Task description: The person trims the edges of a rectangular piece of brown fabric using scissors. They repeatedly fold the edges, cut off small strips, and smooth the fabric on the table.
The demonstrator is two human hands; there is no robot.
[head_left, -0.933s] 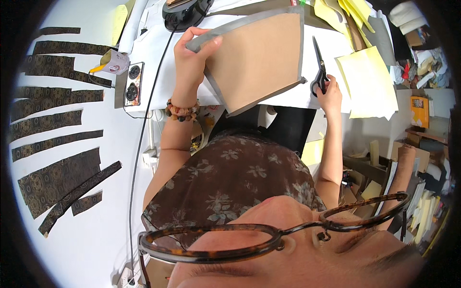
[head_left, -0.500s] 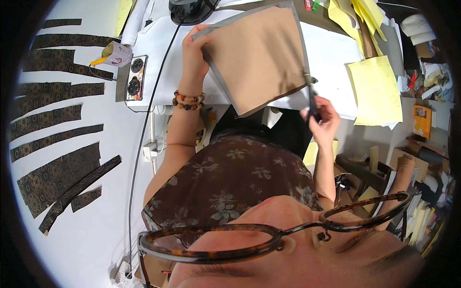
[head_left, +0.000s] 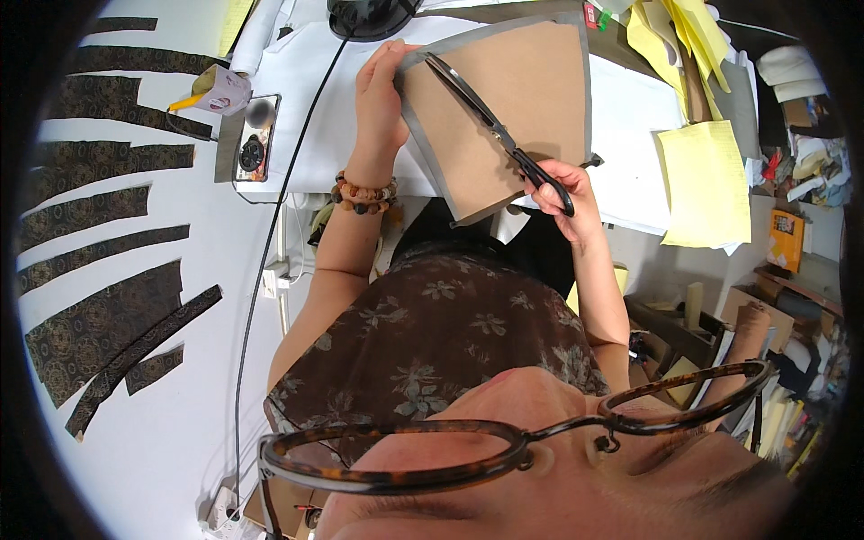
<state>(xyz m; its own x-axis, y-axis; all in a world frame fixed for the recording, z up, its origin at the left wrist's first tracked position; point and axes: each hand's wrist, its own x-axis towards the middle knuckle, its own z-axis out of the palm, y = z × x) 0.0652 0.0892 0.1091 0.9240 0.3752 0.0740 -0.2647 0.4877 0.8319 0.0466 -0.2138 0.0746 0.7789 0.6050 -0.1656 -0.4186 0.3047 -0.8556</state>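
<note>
A brown card panel [head_left: 531, 99] lies over a grey fabric piece [head_left: 430, 162] whose edge shows around it, at the front of a white table [head_left: 306, 135]. My left hand [head_left: 378, 99], with a bead bracelet on the wrist, grips the panel's upper left corner. Black scissors [head_left: 486, 126] are in my right hand [head_left: 562, 193], which sits at the panel's lower right edge. The blades reach diagonally across the card toward the corner by my left fingers. Whether the blades are cutting the grey edge I cannot tell.
Several dark patterned fabric strips [head_left: 99, 207] lie on the white surface at left. A black cable [head_left: 270, 252] hangs off the table beside a small device [head_left: 252, 139]. Yellow paper sheets [head_left: 706, 180] sit at right, above cluttered shelves and cardboard rolls [head_left: 747, 333]. Tortoiseshell glasses [head_left: 504, 441] fill the foreground.
The panel was turned and shifted between my hands. The scissors swung from the panel's right edge to lie diagonally across it, tips now near my left hand.
</note>
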